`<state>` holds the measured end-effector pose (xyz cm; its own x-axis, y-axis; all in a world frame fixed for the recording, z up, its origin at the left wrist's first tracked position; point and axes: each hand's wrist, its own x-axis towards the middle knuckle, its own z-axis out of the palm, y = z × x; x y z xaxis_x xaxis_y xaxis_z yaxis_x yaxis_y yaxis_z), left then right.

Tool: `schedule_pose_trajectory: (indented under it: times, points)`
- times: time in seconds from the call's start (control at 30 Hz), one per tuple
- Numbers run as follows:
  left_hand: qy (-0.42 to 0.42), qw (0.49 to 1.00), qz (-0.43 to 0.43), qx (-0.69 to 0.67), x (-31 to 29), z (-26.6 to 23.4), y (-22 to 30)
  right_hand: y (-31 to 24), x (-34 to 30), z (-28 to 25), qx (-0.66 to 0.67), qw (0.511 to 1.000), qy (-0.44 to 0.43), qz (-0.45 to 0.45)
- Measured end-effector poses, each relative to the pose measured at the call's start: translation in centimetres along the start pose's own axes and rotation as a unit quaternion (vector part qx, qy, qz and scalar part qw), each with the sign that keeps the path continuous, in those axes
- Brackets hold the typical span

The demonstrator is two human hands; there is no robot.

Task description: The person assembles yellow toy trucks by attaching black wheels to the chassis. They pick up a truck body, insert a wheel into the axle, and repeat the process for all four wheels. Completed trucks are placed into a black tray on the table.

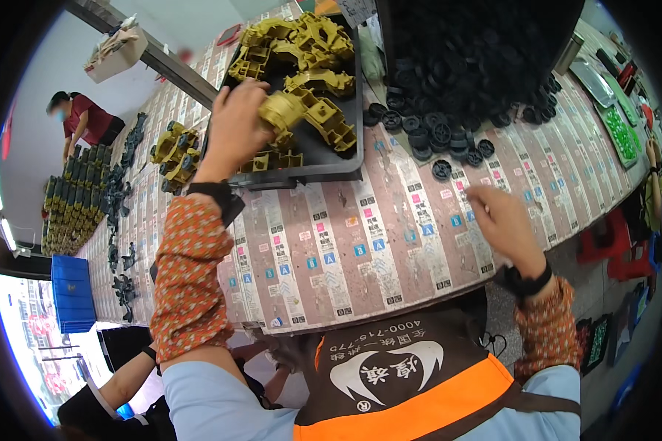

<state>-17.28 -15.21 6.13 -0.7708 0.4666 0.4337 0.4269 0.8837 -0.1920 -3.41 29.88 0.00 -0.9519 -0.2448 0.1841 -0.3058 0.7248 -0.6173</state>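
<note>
Over the black tray [301, 175], my left hand [235, 128] is closed round a yellow moulded plastic part [282, 110] with a rounded end. Beneath and beyond it in the tray lie several yellow plastic vehicle-body parts [301, 40], some in a heap at the far end. My right hand [509, 224] hovers above the near right of the table, slightly blurred, its fingers loosely bent and apart with nothing visible in them. The closest things to it are small black wheels [441, 170] at the edge of a large dark pile.
The patterned table [331, 294] bears yellow assemblies [175, 156] left of the tray and a row of dark parts [118, 198]. A green tray [619, 132] is at far right. Another person [92, 121] works beside stacked pieces at far left. Red stools [603, 239] stand right.
</note>
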Motion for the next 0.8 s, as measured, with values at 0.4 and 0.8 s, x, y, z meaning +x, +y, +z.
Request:
schedule_pose_trajectory:
  times: [0.4, 0.8]
  points:
    - [-0.002, 0.484, -0.337, -0.808, -7.6, -10.2, 7.7, 2.4, 6.8, 5.8, -0.195, 0.977, 0.005, -0.081]
    - [-0.016, 0.101, -0.306, -0.947, -17.0, -5.4, 18.3, -0.1, 1.8, 6.8, -0.205, 0.960, -0.078, -0.173]
